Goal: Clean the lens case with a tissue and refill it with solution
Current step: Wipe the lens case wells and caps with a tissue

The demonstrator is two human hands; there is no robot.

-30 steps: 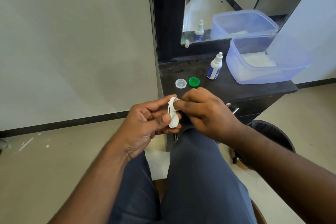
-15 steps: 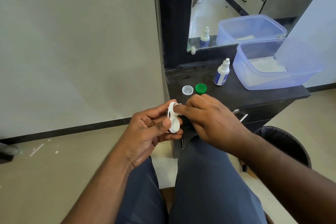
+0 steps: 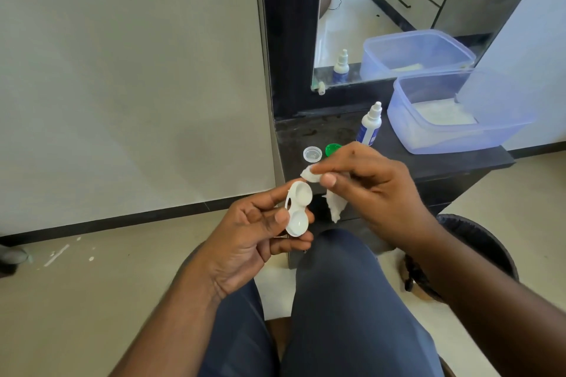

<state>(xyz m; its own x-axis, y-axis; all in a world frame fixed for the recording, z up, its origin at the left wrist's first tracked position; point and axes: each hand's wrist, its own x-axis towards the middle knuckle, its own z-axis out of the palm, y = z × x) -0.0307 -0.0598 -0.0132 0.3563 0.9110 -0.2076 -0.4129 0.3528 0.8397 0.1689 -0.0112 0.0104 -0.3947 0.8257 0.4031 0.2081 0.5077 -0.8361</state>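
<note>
**A:** What's closest to us, and who has hold of what?

**B:** Above the knees, the left hand [image 3: 245, 232] grips the lens case [image 3: 297, 208], thumb across its front edge and fingers curled behind. Both wells face up and are uncapped. The right hand [image 3: 372, 184] sits just beyond it, pinching a twisted tissue [image 3: 312, 176] between thumb and forefinger; the wadded tip is just clear of the upper well, and a tail of it hangs down below the hand.

**A:** So which step is this?

**B:** I'd judge it's the wiping step, with the refill not yet begun. The tissue tip is out of the well, so either that well is done or the tip is being turned for another pass.

**A:** And what does the next move need?

**B:** Probably the tip pressed into the lower well and twisted, while the left hand keeps the case steady.

**A:** Farther back?

**B:** On the dark counter [image 3: 459, 162] lie the clear cap [image 3: 312, 153] and the green cap [image 3: 332, 148], close together. Behind them the solution bottle [image 3: 369, 125] stands upright, apparently closed. The refill will want the right hand free, so the tissue must go down first.
</note>
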